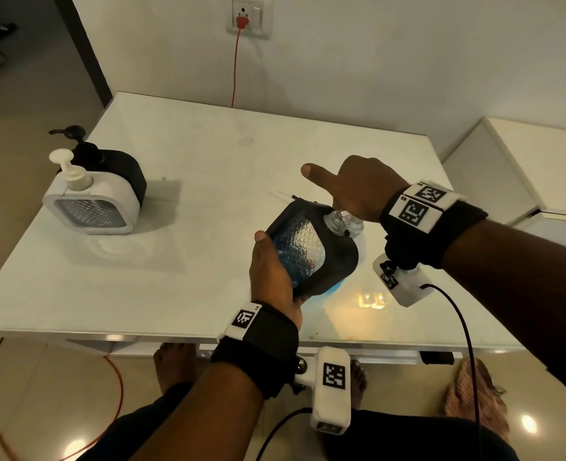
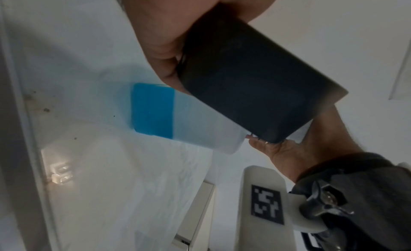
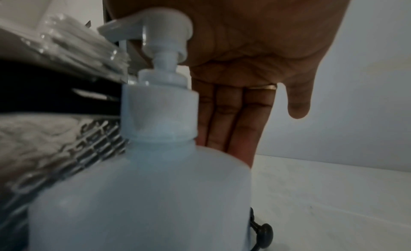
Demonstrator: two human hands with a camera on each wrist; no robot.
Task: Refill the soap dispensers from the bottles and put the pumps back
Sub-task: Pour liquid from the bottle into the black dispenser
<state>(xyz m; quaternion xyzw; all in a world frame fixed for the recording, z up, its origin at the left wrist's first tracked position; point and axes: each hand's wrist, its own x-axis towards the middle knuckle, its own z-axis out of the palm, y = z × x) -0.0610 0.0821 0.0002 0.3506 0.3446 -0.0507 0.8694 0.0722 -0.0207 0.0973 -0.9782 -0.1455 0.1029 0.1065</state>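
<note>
My left hand point(image 1: 271, 267) grips a black soap dispenser point(image 1: 308, 247) with a clear textured window, tilted so its open threaded neck point(image 1: 336, 221) points right. Blue liquid shows inside it. Behind it stands a white refill bottle point(image 3: 144, 193) holding blue soap point(image 2: 153, 110), mostly hidden in the head view. My right hand point(image 1: 358, 188) is over the bottle's pump head point(image 3: 160, 29), palm on it and fingers point(image 3: 233, 117) straight down behind, thumb out. The pump spout points toward the dispenser neck. A black pump point(image 3: 264, 233) lies on the table behind the bottle.
At the table's point(image 1: 208, 154) left edge stand a white dispenser point(image 1: 88, 201) with its pump on and a black one point(image 1: 118, 168) behind it. A red plug point(image 1: 241, 21) and cord hang on the wall. A white cabinet point(image 1: 514, 161) is at the right.
</note>
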